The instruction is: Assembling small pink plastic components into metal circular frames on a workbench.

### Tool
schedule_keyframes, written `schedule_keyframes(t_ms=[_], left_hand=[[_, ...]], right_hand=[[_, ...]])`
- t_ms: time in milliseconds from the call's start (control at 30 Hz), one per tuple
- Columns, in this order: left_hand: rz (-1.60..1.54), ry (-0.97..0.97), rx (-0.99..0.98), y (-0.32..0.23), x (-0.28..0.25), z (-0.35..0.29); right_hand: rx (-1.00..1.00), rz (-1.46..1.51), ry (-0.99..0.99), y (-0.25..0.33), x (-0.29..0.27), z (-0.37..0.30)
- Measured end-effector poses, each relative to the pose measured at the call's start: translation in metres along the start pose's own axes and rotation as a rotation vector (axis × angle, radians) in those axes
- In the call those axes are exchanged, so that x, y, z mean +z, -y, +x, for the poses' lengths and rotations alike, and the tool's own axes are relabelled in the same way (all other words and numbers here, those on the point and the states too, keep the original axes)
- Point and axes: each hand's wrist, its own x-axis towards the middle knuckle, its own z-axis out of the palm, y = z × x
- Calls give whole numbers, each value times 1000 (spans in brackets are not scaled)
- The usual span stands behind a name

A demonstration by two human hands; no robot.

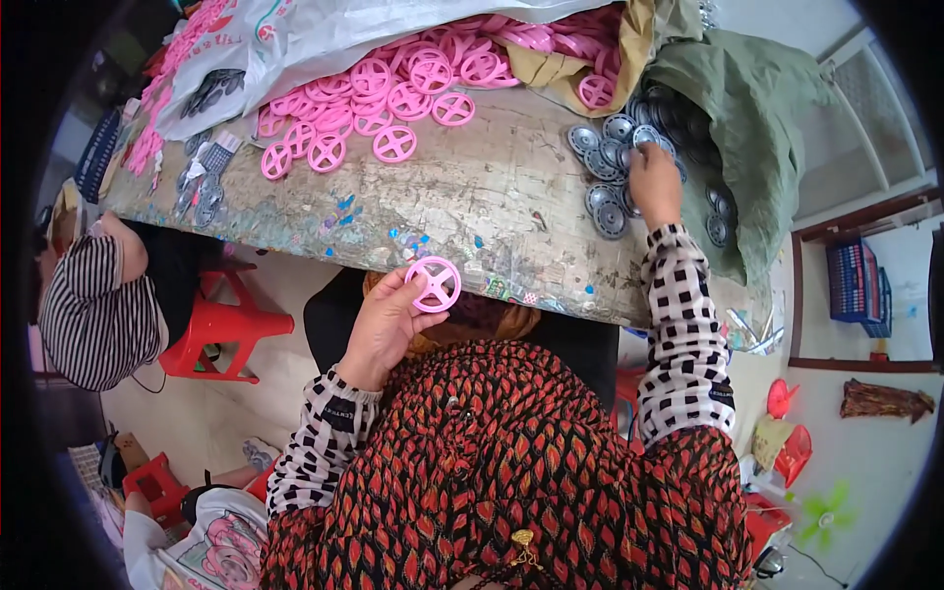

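My left hand (382,326) pinches a pink spoked plastic wheel ring (436,283) at the table's near edge, thumb on its face. At the right, my right hand (653,185) reaches down into a pile of silver-grey round wheel discs (602,162). Its fingers are bent together at one grey disc, partly covered by the hand. A large heap of pink wheel rings (372,79) spills toward me from a white woven sack (315,34). More grey discs lie in the mouth of a green sack (752,118) beside my right hand.
The worn table (442,192) carries blue scraps along its near edge. A brown sack (539,67) with pink rings stands at the back. On the left, a person in a striped top (103,305) sits by a red stool (231,324); another person (221,541) is lower left.
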Motion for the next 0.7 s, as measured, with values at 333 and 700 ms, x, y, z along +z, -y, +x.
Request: schedule_keyframes(t_ms=[333, 700], left_hand=[[-189, 102, 11, -6, 0, 2], [-348, 167, 5, -5, 19, 20]], right_hand=[[224, 293, 144, -1, 27, -6], [169, 1141, 314, 71, -6, -34]])
